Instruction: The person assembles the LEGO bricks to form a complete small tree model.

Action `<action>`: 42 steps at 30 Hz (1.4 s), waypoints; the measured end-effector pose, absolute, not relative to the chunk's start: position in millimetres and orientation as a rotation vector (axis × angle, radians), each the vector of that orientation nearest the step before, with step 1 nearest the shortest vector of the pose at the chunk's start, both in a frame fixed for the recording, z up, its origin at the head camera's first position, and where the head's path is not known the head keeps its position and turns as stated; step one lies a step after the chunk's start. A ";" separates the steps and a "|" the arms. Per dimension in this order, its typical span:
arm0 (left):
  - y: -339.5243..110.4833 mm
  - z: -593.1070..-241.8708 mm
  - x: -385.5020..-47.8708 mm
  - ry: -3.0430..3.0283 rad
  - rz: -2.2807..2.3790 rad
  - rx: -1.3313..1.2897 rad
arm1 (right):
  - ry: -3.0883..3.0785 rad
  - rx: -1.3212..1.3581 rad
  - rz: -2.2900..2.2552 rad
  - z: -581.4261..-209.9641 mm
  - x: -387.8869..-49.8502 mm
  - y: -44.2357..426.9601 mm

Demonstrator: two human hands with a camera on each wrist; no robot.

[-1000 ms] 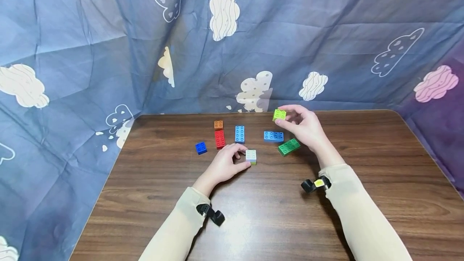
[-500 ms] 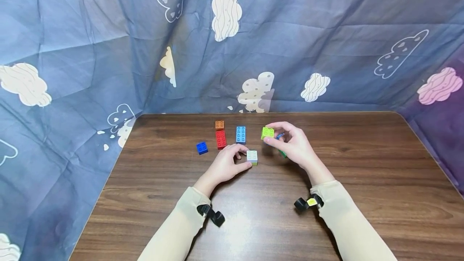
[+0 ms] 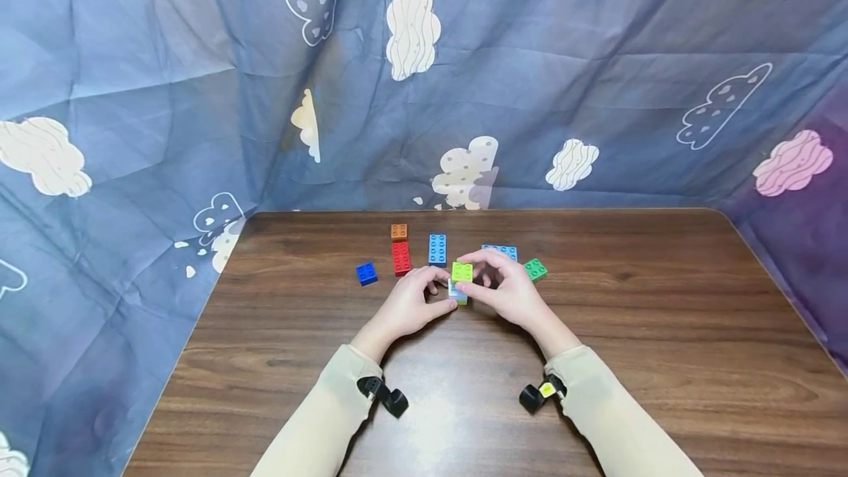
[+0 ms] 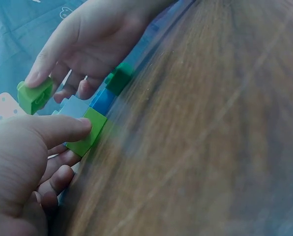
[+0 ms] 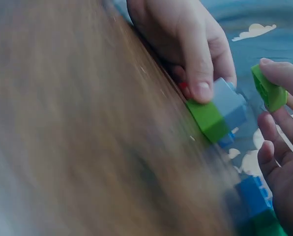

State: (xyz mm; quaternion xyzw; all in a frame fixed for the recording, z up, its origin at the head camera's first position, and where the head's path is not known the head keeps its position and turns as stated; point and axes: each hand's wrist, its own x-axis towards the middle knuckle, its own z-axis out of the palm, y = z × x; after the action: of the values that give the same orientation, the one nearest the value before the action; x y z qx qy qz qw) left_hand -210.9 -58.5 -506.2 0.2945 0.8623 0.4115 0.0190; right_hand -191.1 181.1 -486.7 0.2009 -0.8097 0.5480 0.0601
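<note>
A small stack of two bricks stands on the table, a pale blue brick (image 5: 227,103) on top of a green brick (image 5: 208,120). My left hand (image 3: 414,302) grips this stack from the left, its thumb across the near side. Just above the stack, my right hand (image 3: 509,291) pinches a lime green brick (image 3: 462,271) between thumb and fingers. In both wrist views a gap shows between the lime green brick (image 4: 34,96) and the pale blue one, and the lime brick is tilted with its hollow underside partly visible.
Left of the stack lie a dark blue brick (image 3: 366,273), a red brick (image 3: 400,258) and an orange brick (image 3: 399,232). A blue brick (image 3: 437,249) lies behind it. Beyond the right hand are another blue brick (image 3: 506,249) and a dark green brick (image 3: 535,269), both partly hidden.
My right hand has carried the lime green brick left and toward me, from the far side of the table to above the stack. My left hand has stayed on the stack.
</note>
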 end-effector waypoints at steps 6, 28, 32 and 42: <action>-59.2 -507.7 -210.9 2.667 1.299 0.943 | -2.403 0.615 1.675 -492.7 -187.6 177.6; -61.1 -513.3 -211.8 2.708 1.292 1.029 | -2.419 0.647 1.685 -501.4 -186.1 178.1; -60.3 -510.5 -210.8 2.687 1.298 0.988 | -2.427 0.648 1.678 -501.4 -186.5 177.9; -58.4 -504.7 -207.9 2.691 1.260 0.927 | -2.436 0.672 1.640 -503.8 -188.3 178.0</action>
State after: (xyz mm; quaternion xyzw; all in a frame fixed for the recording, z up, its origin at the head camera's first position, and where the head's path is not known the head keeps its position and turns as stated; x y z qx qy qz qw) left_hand -207.9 -58.4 -504.7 0.2978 0.8645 0.4047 0.0145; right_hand -188.3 178.0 -503.8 0.2226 -0.8069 0.5433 0.0645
